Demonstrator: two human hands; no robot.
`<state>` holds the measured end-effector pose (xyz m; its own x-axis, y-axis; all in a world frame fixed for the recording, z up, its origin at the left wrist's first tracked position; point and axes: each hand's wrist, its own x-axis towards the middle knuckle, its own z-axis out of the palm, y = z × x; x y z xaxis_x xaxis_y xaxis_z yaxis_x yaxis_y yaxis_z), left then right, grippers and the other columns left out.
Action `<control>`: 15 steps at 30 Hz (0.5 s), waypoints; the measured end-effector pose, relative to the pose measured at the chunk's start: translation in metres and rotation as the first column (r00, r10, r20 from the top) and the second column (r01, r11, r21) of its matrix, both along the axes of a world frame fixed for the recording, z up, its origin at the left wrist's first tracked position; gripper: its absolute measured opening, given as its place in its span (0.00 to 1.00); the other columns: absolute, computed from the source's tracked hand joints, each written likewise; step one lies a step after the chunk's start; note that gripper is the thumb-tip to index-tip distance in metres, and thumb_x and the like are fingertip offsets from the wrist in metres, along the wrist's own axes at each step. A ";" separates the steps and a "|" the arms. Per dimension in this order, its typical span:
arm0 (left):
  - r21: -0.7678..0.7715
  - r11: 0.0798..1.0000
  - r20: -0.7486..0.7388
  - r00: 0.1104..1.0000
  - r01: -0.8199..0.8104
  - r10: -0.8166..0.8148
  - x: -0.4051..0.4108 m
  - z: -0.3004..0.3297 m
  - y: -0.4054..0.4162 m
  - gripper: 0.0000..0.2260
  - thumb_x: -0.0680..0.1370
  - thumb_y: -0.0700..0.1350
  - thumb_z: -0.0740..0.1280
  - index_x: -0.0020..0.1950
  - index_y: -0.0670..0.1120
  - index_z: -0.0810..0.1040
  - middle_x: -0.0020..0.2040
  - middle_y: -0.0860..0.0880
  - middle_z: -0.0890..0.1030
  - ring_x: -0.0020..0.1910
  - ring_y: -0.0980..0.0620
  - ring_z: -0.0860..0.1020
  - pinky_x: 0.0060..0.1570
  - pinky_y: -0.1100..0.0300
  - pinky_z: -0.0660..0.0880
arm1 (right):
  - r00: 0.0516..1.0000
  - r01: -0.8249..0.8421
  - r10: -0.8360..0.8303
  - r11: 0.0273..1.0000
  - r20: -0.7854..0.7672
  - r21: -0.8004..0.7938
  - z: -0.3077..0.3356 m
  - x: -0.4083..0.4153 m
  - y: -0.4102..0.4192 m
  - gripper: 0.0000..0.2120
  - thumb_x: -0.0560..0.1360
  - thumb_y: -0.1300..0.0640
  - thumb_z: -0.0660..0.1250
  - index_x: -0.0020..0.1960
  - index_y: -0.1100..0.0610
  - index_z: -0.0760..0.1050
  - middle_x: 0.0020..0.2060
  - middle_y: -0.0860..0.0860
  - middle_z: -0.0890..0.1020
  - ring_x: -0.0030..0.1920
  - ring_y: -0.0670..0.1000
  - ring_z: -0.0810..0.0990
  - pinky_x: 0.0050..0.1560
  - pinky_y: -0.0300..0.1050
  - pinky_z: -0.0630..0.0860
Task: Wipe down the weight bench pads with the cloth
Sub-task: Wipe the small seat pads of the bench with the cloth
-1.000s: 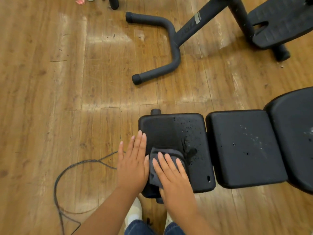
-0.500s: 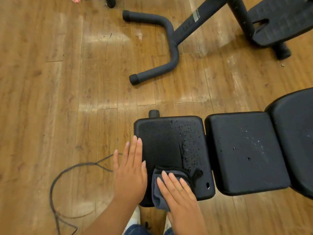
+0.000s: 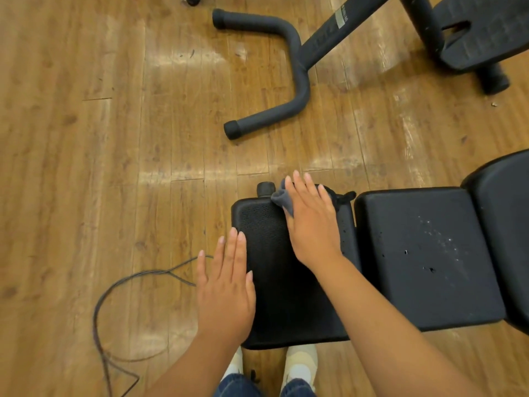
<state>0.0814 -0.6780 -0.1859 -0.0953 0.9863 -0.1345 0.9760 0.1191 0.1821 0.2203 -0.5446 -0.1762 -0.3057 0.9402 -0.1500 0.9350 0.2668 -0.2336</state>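
Note:
A black weight bench runs left to right below me. Its small end pad [image 3: 274, 282] lies directly in front of me. The middle pad [image 3: 429, 253] to its right carries droplets and specks, and a larger pad [image 3: 506, 224] follows at the right edge. My right hand [image 3: 310, 222] lies flat with straight fingers on a grey cloth [image 3: 282, 197], pressing it on the far edge of the end pad. Most of the cloth is hidden under the hand. My left hand [image 3: 226, 287] rests flat on the pad's left edge, fingers straight.
A second black machine frame with a curved U-shaped foot [image 3: 289, 73] lies on the wooden floor beyond the bench. A thin dark cable [image 3: 120, 287] loops on the floor at my left. My light shoes [image 3: 299, 365] stand under the pad's near edge.
My right hand has pushed the cloth from the near edge of the end pad to its far edge. The droplets on that pad no longer show. My left hand stays on the left edge.

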 end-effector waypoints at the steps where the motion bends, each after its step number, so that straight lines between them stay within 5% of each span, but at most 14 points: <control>1: 0.000 1.000 -0.006 1.000 0.002 -0.002 0.001 0.000 0.000 0.26 0.78 0.47 0.49 0.76 0.43 0.55 0.76 0.46 0.58 0.74 0.48 0.57 0.70 0.42 0.56 | 1.000 -0.003 0.003 1.000 -0.001 0.010 -0.001 0.000 -0.001 0.27 0.80 0.56 0.55 0.76 0.55 0.50 0.76 0.51 0.52 0.75 0.50 0.46 0.73 0.47 0.40; 12: 0.033 0.999 -0.028 0.999 0.033 -0.032 0.024 0.002 0.004 0.24 0.80 0.47 0.48 0.74 0.39 0.59 0.75 0.42 0.60 0.74 0.45 0.58 0.70 0.45 0.57 | 0.991 -0.099 0.104 0.993 -0.082 0.062 -0.002 0.014 -0.021 0.29 0.75 0.62 0.62 0.74 0.57 0.57 0.74 0.54 0.59 0.75 0.53 0.53 0.74 0.50 0.45; 15: 0.050 0.999 0.006 1.000 0.013 -0.013 0.027 0.000 0.004 0.24 0.80 0.46 0.49 0.74 0.38 0.59 0.75 0.41 0.60 0.74 0.46 0.56 0.71 0.48 0.55 | 0.988 -0.132 0.137 0.989 -0.069 0.073 0.000 0.027 -0.074 0.29 0.72 0.61 0.57 0.73 0.58 0.58 0.72 0.55 0.64 0.73 0.54 0.57 0.71 0.52 0.51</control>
